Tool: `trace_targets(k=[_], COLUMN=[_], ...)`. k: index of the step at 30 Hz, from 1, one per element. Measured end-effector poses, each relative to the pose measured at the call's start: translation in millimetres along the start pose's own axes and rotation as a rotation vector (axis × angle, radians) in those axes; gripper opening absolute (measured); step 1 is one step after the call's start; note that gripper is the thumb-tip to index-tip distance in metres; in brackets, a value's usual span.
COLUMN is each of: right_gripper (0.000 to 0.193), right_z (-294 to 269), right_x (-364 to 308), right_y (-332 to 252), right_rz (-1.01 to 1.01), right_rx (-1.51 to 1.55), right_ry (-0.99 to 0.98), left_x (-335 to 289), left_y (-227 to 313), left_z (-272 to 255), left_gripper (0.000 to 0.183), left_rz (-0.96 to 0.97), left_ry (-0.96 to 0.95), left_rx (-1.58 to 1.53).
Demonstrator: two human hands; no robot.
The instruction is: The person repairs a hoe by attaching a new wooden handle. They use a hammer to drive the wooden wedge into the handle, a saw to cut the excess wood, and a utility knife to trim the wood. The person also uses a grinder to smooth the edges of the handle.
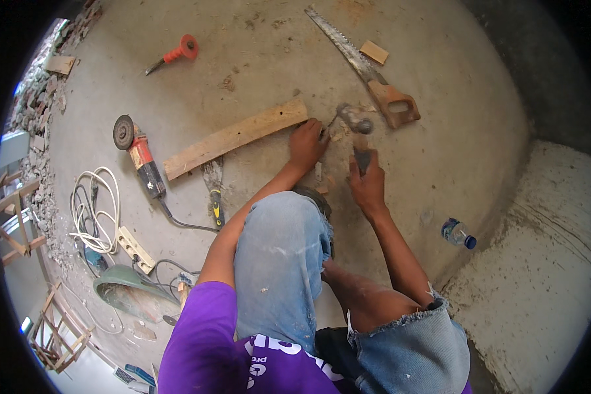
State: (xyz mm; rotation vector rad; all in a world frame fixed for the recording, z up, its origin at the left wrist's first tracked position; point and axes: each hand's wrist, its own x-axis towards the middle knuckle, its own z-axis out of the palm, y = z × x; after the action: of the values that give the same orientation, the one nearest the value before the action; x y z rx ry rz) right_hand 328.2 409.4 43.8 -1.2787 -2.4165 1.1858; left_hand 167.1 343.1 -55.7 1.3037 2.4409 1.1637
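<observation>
My right hand (368,180) is wrapped round the dark grip of a hammer (356,120). The hammer's metal head is slightly blurred, just right of my left hand (308,146). That hand is closed at the right end of a wooden plank (233,139), its fingers curled. A thin dark sliver shows by its fingertips, too small to name. The plank lies slanted on the floor, with a few dark holes in its face. Pale wood chips lie between the two hands.
A handsaw (393,105) and a small wood block (374,52) lie far right. An angle grinder (144,161), a red-handled chisel (180,50), a scraper (215,197), a power strip (135,249) and cable coils (111,207) lie left. A water bottle (458,233) lies right.
</observation>
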Motion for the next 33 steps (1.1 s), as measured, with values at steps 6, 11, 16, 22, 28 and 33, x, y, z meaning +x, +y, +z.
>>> trace_targets(k=[6, 11, 16, 22, 28, 33], right_gripper=[0.035, 0.033, 0.034, 0.034, 0.045, 0.056], right_z=[-17.0, 8.7, -20.4, -73.4, -97.5, -71.4], right_x=[12.2, 16.0, 0.9, -21.7, -61.9, -125.3], right_y=[-16.4, 32.9, 1.6, -9.9, 30.6, 50.6], right_rz=[0.13, -0.048, 0.173, 0.467, 0.581, 0.511], right_rx=[-0.012, -0.124, 0.112, 0.531, 0.381, 0.541], right_ry=[-0.152, -0.051, -0.048, -0.095, -0.269, -0.404], left_x=[-2.9, -0.6, -3.0, 13.3, 56.4, 91.1], left_y=[-5.6, 3.3, -8.1, 10.5, -15.7, 0.9], left_z=[0.7, 6.3, 1.6, -19.4, -2.5, -27.4], left_gripper=[0.023, 0.023, 0.019, 0.011, 0.027, 0.028], left_rz=[0.01, -0.001, 0.045, 0.058, 0.532, 0.728], left_ry=[0.03, 0.006, 0.058, -0.197, -0.391, -0.536], left_rx=[-0.008, -0.017, 0.01, 0.003, 0.312, 0.415])
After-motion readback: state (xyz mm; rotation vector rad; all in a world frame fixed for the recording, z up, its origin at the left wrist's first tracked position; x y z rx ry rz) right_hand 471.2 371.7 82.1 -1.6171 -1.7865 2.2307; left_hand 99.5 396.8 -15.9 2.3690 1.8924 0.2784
